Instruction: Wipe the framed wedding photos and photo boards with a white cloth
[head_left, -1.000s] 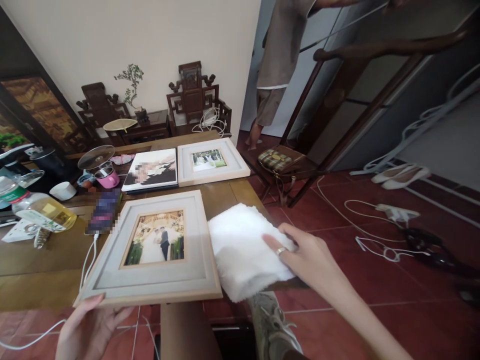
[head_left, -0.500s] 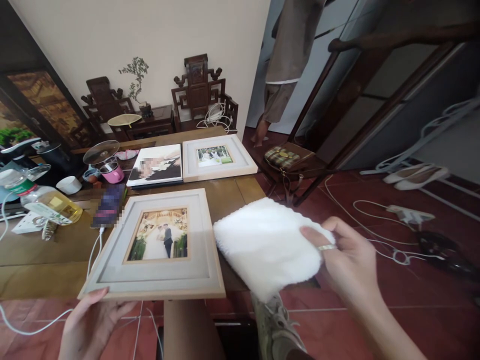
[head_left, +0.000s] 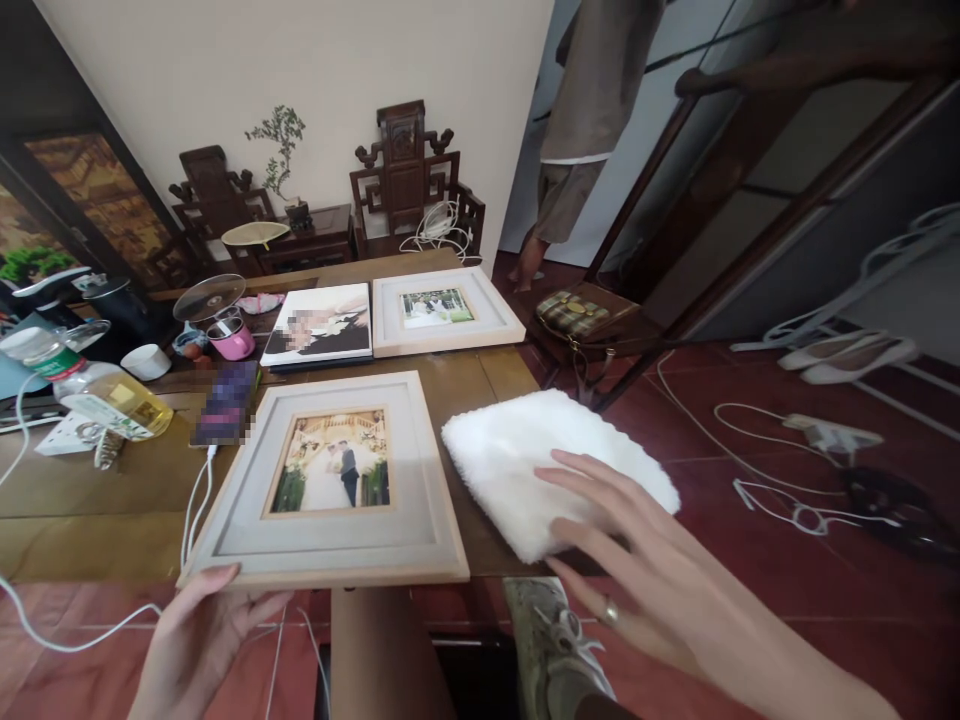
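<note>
A large pale wooden photo frame (head_left: 420,480) lies flat at the near edge of the brown table (head_left: 90,500). My left hand (head_left: 202,640) grips its near left corner, thumb on top, fingers underneath. To the frame's right a folded white fluffy cloth (head_left: 525,450) hangs partly over the table's right edge. My right hand (head_left: 637,560) hovers over the cloth's near corner with fingers stretched out and spread, a ring on one finger, holding nothing.
Farther back lie a smaller frame (head_left: 442,310) and a photo album (head_left: 319,325). A bottle (head_left: 90,390), phone (head_left: 225,405), white cable (head_left: 191,500) and pink cup (head_left: 229,340) crowd the left. A person (head_left: 592,120) stands by the doorway; cables (head_left: 772,440) litter the red floor.
My right hand let go of the white cloth and now spreads open above it. The cloth has shifted right, farther over the table edge. My left hand stays on the frame.
</note>
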